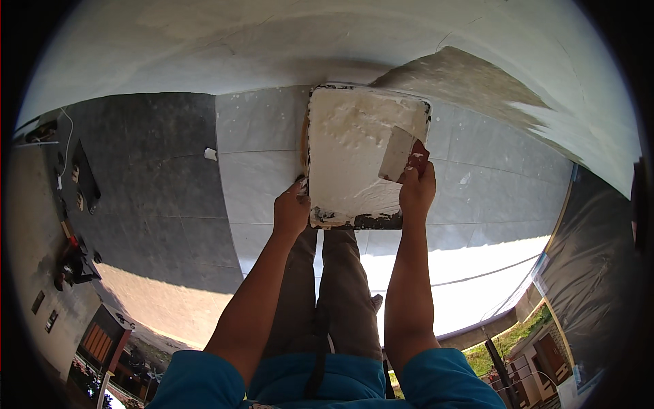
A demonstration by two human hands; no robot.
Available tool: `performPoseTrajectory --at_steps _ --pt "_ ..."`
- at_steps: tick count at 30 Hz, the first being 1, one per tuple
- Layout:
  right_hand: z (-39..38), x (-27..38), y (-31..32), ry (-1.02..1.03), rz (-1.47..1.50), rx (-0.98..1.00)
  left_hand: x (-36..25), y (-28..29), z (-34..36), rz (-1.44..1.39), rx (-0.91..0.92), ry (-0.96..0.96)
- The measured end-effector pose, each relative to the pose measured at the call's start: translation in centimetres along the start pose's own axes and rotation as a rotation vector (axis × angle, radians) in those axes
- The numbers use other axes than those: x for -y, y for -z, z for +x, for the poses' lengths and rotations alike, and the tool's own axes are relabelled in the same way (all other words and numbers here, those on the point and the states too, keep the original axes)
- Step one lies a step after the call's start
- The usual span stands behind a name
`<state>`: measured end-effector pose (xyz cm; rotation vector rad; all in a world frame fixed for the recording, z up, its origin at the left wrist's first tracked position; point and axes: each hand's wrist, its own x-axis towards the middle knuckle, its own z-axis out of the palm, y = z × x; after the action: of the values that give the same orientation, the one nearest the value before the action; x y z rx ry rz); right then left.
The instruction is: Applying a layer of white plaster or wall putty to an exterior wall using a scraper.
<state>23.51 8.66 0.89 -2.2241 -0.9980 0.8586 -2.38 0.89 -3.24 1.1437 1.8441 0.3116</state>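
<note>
A rectangular black plaster board [381, 221] is in front of me, coated with a thick layer of white plaster [347, 150]. My left hand [291, 210] is closed at its left edge; the fingers beneath are partly hidden. In my right hand [417, 191] I grip the dark red handle of a wide, flat putty knife [396, 155]. Its broad blade lies over the right part of the plaster, and whether it touches I cannot tell. Plaster smears mark the handle and the board's rim.
Ahead is a pale wall [272, 48] with a darker brownish patch [470, 82] on its right part. Grey sheeting [266, 184] covers the floor, with a dark mat [150, 163] at left holding a small white piece [210, 154]. Black plastic [586, 252] hangs at right.
</note>
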Motion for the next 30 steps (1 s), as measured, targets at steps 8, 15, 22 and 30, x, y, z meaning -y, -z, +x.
performPoseTrajectory --at_steps 8,15,22,30 --pt "2.3 -1.1 -5.5 -0.015 -0.054 0.232 -0.9 0.2 -0.3 0.008 -0.016 0.006" --pt "-0.2 1.2 -7.8 0.109 -0.094 0.251 -1.3 0.3 -0.5 -0.032 -0.008 0.022" --pt "-0.9 1.3 -8.7 0.064 0.014 0.293 -2.1 0.0 -0.9 -0.071 -0.045 -0.001" --pt "-2.9 3.7 -8.7 0.108 -0.06 0.165 -1.7 0.4 -0.9 -0.072 -0.028 0.015"
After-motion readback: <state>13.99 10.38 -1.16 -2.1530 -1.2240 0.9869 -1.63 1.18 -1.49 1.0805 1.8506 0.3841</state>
